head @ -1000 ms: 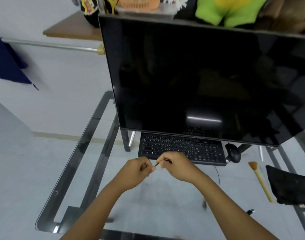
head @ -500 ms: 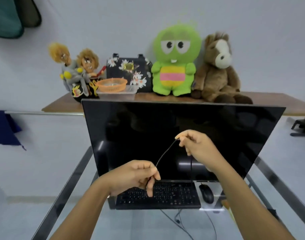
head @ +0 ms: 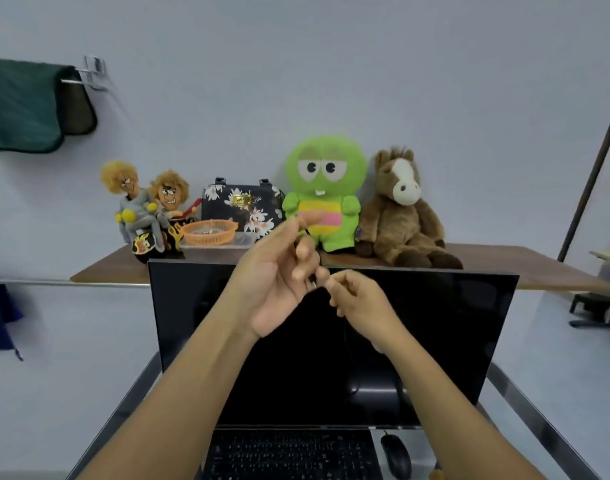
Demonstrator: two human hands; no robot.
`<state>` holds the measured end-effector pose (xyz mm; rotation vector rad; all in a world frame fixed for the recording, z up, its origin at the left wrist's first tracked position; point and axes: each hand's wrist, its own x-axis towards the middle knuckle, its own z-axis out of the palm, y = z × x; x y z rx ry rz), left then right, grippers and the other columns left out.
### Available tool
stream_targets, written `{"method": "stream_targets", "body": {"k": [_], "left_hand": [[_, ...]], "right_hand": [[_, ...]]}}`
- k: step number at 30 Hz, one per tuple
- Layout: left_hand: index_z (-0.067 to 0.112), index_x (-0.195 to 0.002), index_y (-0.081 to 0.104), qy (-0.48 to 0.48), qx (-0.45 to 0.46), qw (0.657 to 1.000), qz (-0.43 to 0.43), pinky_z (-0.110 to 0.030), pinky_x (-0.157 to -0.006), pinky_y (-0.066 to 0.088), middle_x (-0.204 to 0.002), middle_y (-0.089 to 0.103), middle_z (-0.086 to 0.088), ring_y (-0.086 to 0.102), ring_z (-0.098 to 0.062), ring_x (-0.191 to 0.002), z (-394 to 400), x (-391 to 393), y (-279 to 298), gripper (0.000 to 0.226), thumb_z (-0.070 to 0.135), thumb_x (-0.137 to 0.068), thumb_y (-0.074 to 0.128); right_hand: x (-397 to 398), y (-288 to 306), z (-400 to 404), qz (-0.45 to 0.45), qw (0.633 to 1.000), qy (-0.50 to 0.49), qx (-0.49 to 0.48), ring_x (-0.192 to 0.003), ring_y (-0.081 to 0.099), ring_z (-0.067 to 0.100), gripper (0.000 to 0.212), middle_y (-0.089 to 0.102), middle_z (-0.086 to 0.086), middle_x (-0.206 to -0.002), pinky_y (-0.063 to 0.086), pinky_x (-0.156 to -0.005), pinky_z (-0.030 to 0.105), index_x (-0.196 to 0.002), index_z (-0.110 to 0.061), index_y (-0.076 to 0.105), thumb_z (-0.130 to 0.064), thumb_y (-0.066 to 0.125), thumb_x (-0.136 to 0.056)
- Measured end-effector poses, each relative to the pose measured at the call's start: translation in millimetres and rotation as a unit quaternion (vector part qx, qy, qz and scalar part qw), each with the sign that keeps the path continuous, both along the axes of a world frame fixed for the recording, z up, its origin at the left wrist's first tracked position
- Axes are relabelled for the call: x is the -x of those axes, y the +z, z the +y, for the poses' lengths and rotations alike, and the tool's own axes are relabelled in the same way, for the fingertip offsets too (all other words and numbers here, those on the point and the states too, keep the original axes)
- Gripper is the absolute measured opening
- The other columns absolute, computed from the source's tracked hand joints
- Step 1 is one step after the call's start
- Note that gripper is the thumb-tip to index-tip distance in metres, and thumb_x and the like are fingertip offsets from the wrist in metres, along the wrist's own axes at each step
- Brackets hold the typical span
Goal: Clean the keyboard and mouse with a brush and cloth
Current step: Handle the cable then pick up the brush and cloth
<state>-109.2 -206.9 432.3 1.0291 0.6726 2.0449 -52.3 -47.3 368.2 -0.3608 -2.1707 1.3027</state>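
Glass worktop carries the keyboard and mouse below the dark monitor, while both hands, left and right, are pinched on a thin dark cable raised before it; a snagging tug risks dragging the mouse off.

Glossy black monitor, matt plastic keyboard, smooth mouse, wooden shelf, plush horse.

Pale wall; wooden shelf of plush toys (green towel hung upper left).
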Motion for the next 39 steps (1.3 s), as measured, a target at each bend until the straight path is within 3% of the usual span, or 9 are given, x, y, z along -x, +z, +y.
{"method": "stream_targets", "body": {"k": [7,11,16,22,25,27,31,36,39], "left_hand": [[0.017,-0.127,0.053,0.242,-0.070,0.968,0.021,-0.023,-0.060,0.045,-0.062,0.054,0.004,0.043,-0.010,-0.049,6,34,43,0.028,0.022,-0.101,0.042],[0.016,-0.127,0.056,0.432,0.104,0.868,0.222,-0.019,-0.056,0.048,-0.064,0.060,-0.004,0.053,-0.012,-0.049,14,45,29,0.029,0.014,-0.100,0.045],[0.009,-0.105,0.064,0.356,0.269,0.798,0.406,-0.026,-0.052,0.045,-0.056,0.056,-0.002,0.048,-0.009,-0.040,18,39,-9,0.023,0.016,-0.100,0.043],[0.002,-0.079,0.057,0.153,0.216,0.952,0.152,-0.027,-0.046,0.034,-0.042,0.022,0.001,0.016,-0.012,-0.038,8,15,-16,0.051,0.043,-0.100,0.034],[0.009,-0.070,0.052,0.047,0.167,0.982,0.070,-0.025,-0.045,0.032,-0.043,0.018,0.003,0.011,-0.011,-0.038,4,11,-8,0.044,0.041,-0.097,0.040],[0.012,-0.068,0.051,0.005,0.110,0.994,0.007,-0.023,-0.043,0.032,-0.042,0.019,0.006,0.011,-0.009,-0.036,4,10,2,0.041,0.040,-0.096,0.040],[0.013,-0.078,0.057,0.079,-0.047,0.991,-0.093,-0.021,-0.046,0.039,-0.045,0.024,0.007,0.019,-0.007,-0.036,8,21,23,0.039,0.035,-0.101,0.035],[0.013,-0.103,0.059,0.354,-0.059,0.933,-0.034,-0.025,-0.062,0.040,-0.052,0.033,0.008,0.027,-0.009,-0.046,10,55,36,0.032,0.027,-0.104,0.031],[0.021,-0.100,0.061,0.555,0.103,0.789,0.241,-0.033,-0.067,0.042,-0.060,0.043,0.010,0.042,-0.013,-0.058,18,73,25,0.029,0.032,-0.099,0.035]], "right_hand": [[-7,-24,-8,-0.086,0.992,0.093,-0.015,-0.068,0.048,0.017,0.019,0.053,0.002,-0.081,0.041,-0.064,0.033,-0.105,-0.016,0.052,-0.032,0.043,-0.100],[-8,-13,-22,-0.030,0.980,0.126,-0.149,-0.077,0.051,0.010,0.015,0.055,-0.002,-0.092,0.041,-0.070,0.026,-0.100,-0.022,0.051,-0.031,0.039,-0.101],[-2,29,-23,0.126,0.949,0.066,-0.280,-0.092,0.056,0.009,0.015,0.060,0.001,-0.094,0.042,-0.083,0.018,-0.095,-0.015,0.062,-0.014,0.047,-0.095],[-3,72,-15,0.147,0.960,0.024,-0.238,-0.063,0.048,-0.003,0.003,0.055,-0.009,-0.070,0.037,-0.062,0.009,-0.090,-0.013,0.059,-0.011,0.058,-0.092],[4,76,-11,0.158,0.972,0.040,-0.171,-0.063,0.048,0.004,0.003,0.058,0.008,-0.070,0.042,-0.069,0.019,-0.091,-0.016,0.059,-0.018,0.060,-0.092],[16,68,-7,0.152,0.982,0.048,-0.102,-0.068,0.052,0.012,0.010,0.059,0.002,-0.073,0.045,-0.069,0.032,-0.086,-0.020,0.059,-0.024,0.055,-0.094],[28,33,-8,0.068,0.993,0.094,-0.003,-0.053,0.041,0.012,0.026,0.049,0.007,-0.061,0.034,-0.052,0.027,-0.080,-0.021,0.061,-0.024,0.043,-0.098],[23,17,-18,-0.075,0.982,0.123,-0.125,-0.056,0.048,0.007,0.025,0.053,-0.007,-0.066,0.041,-0.060,0.027,-0.089,-0.025,0.063,-0.030,0.041,-0.100],[20,28,-30,-0.048,0.955,0.147,-0.254,-0.078,0.060,0.013,0.019,0.066,-0.001,-0.086,0.050,-0.075,0.030,-0.096,-0.021,0.064,-0.027,0.046,-0.099]]}}
